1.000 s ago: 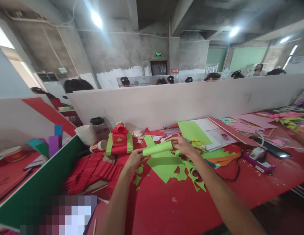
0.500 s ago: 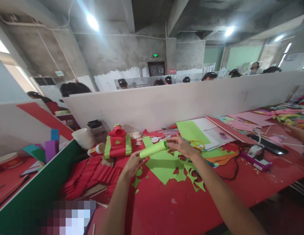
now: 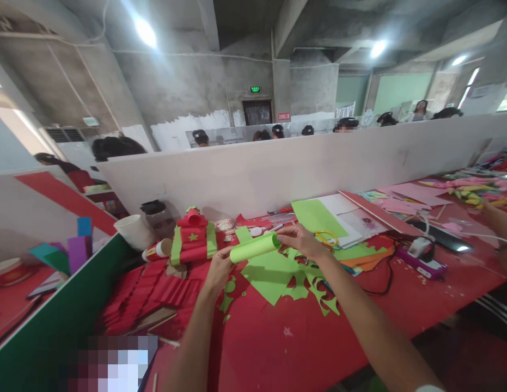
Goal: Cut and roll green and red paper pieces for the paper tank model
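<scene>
A rolled tube of light green paper [image 3: 254,248] is held between my two hands above the red table [image 3: 294,348]. The fingers of my left hand [image 3: 220,268] pinch its left end. At its right end, my right hand [image 3: 299,239] grips the edge with thumb and fingers. Beneath the roll lie a green sheet [image 3: 265,275] and cut green scraps [image 3: 324,294]. To the left stands a red and green paper piece with a star [image 3: 193,237]. Stacked red folded strips [image 3: 151,291] lie in front of it.
Yellow-handled scissors [image 3: 327,238] lie right of my right hand. A purple power strip [image 3: 421,262] with cords sits farther right. A white partition [image 3: 278,169] runs behind the table, a green one [image 3: 65,305] along the left. Another person's arm [image 3: 498,218] shows at the right edge.
The view has shifted slightly, so the scene sits a little farther left. The green roll looks a bit looser along its upper edge, and both hands still hold it.
</scene>
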{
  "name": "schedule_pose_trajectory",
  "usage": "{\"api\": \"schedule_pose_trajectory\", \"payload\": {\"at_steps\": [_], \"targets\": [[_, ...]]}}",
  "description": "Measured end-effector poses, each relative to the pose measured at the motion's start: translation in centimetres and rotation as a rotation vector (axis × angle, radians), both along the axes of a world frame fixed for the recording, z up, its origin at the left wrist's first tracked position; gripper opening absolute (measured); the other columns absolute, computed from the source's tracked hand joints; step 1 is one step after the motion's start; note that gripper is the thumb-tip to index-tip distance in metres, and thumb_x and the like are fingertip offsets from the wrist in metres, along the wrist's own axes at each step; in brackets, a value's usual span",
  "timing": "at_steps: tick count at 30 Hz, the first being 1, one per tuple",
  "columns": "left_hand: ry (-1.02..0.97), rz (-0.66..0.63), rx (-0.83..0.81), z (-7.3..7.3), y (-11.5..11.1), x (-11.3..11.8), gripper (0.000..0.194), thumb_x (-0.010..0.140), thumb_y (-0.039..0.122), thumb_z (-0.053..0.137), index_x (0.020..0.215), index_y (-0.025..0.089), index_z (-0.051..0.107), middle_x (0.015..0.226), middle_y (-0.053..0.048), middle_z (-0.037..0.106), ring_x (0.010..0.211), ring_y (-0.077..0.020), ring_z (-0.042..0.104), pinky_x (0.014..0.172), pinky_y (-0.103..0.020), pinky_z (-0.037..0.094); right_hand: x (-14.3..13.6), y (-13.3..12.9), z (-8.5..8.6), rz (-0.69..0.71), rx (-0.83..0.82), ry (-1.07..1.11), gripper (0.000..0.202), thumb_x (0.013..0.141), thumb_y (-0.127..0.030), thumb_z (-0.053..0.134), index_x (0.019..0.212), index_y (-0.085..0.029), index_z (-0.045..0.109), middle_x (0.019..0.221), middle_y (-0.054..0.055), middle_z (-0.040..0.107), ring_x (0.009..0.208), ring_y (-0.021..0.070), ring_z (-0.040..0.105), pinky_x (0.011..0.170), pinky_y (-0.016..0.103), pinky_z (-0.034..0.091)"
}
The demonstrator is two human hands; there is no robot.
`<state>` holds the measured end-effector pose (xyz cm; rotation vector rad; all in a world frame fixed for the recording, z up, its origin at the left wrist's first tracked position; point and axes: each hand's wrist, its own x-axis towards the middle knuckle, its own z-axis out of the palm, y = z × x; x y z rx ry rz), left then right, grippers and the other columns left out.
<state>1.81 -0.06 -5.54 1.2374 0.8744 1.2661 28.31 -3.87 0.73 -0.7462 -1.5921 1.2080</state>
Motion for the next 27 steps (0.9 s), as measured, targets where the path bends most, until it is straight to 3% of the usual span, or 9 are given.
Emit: {"api": "schedule_pose_trajectory", "payload": {"at_steps": [4, 9, 14, 17, 21, 27], "targets": [[0.082, 0.026, 0.084, 0.6, -0.2, 0.0, 0.026, 0.062, 0.021, 0.076, 0.087, 0.013, 0.074, 0.078, -0.004, 0.072, 0.068, -0.0140, 0.063, 0.065, -0.023, 0.050, 0.3, 0.7, -0.5, -0.065, 0.000, 0.006, 0.036, 0.079, -0.039, 0.072, 0.108, -0.017, 0.074, 0.094, 0.007, 0.073, 0.079, 0.0179, 0.069, 0.066, 0.027, 0.060], [0.197, 0.057, 0.168, 0.8, -0.2, 0.4, 0.021, 0.063, 0.021, 0.069, 0.082, 0.014, 0.071, 0.063, 0.000, 0.067, 0.056, -0.0125, 0.057, 0.054, -0.021, 0.044, 0.4, 1.4, -1.2, -0.170, -0.036, -0.064, 0.041, 0.076, -0.036, 0.075, 0.111, -0.017, 0.070, 0.094, 0.008, 0.074, 0.077, 0.0180, 0.069, 0.061, 0.025, 0.058], [0.267, 0.144, 0.216, 0.8, -0.1, 0.5, 0.023, 0.067, 0.024, 0.063, 0.084, 0.013, 0.073, 0.069, -0.002, 0.069, 0.062, -0.0146, 0.058, 0.056, -0.022, 0.045, 0.5, 1.8, -1.9, -0.155, -0.065, -0.161, 0.036, 0.074, -0.028, 0.075, 0.108, -0.017, 0.069, 0.089, 0.007, 0.074, 0.068, 0.0159, 0.067, 0.061, 0.027, 0.055], [0.241, 0.201, 0.250, 0.9, 0.2, 0.3, 0.025, 0.069, 0.027, 0.064, 0.088, 0.014, 0.075, 0.079, -0.005, 0.073, 0.075, -0.0190, 0.063, 0.065, -0.024, 0.049, 0.6, 1.8, -2.0, -0.161, -0.058, -0.241, 0.029, 0.075, -0.025, 0.072, 0.102, -0.018, 0.064, 0.078, 0.004, 0.072, 0.060, 0.0144, 0.065, 0.059, 0.026, 0.051], [0.204, 0.148, 0.261, 0.7, 0.5, 0.2, 0.028, 0.068, 0.029, 0.070, 0.092, 0.015, 0.076, 0.090, -0.008, 0.075, 0.095, -0.0250, 0.066, 0.083, -0.029, 0.051, 0.6, 1.3, -1.6, -0.174, 0.032, -0.244, 0.027, 0.074, -0.024, 0.070, 0.094, -0.020, 0.053, 0.074, 0.000, 0.070, 0.061, 0.0143, 0.063, 0.055, 0.023, 0.045], [0.181, 0.226, 0.385, 0.7, 0.5, -0.3, 0.037, 0.074, 0.033, 0.070, 0.107, 0.016, 0.072, 0.120, -0.011, 0.068, 0.117, -0.0252, 0.059, 0.103, -0.033, 0.043, 0.3, 0.8, -1.3, -0.124, 0.149, -0.359, 0.023, 0.076, -0.018, 0.063, 0.093, -0.022, 0.047, 0.075, -0.002, 0.069, 0.061, 0.0126, 0.060, 0.058, 0.022, 0.041]]}}
